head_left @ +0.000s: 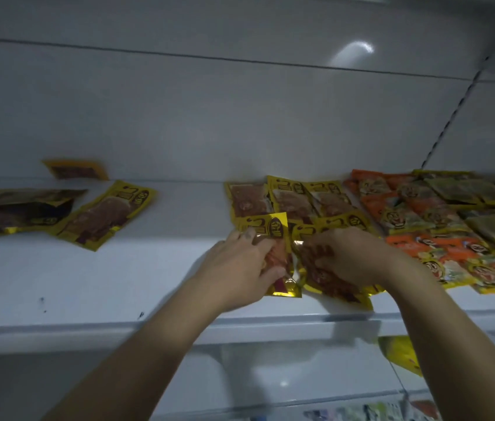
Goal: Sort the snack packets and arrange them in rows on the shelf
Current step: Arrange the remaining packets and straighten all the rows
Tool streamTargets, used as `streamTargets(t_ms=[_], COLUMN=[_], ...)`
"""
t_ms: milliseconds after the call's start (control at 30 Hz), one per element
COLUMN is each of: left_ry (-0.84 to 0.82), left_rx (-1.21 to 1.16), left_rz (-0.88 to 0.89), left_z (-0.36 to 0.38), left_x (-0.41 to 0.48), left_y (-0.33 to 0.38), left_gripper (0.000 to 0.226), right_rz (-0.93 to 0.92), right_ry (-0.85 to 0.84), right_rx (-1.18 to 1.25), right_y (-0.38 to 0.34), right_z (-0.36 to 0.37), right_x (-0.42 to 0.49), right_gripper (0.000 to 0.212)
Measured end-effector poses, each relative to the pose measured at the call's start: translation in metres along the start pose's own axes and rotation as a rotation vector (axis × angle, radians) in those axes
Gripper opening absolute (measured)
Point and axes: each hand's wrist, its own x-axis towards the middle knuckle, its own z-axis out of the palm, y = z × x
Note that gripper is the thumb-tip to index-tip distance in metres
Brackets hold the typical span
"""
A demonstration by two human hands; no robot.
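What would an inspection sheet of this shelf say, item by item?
Surface: white shelf, a few dark specks.
Job's things: yellow packets in overlapping rows at centre; orange packets at right; loose yellow packets at left.
Clutter: nothing seen.
Grippers: left hand grips one yellow packet; right hand holds the packet beside it.
Cables: nothing seen.
Surroundings: white back panel; lower shelf with more packets, blurred.
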Motion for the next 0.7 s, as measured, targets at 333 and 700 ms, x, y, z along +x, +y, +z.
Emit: streamTargets(t_ms=[333, 700], left_ry=[0.163, 0.104], left_rx=[0.116, 0.222], left_rz=[-0.232, -0.517], left_z=[-0.018, -0.036], left_x=[-0.027, -0.059], left_y=[-0.053, -0.184], left_gripper=[0.065, 0.061], right_rz=[-0.151, -0.394], right_ry=[0.132, 0.075], right_rx=[0.092, 0.000], right_y=[-0.015, -0.181], right_z=[-0.008, -0.019], right_x=[0.004, 0.069], right_gripper=[0.046, 0.053])
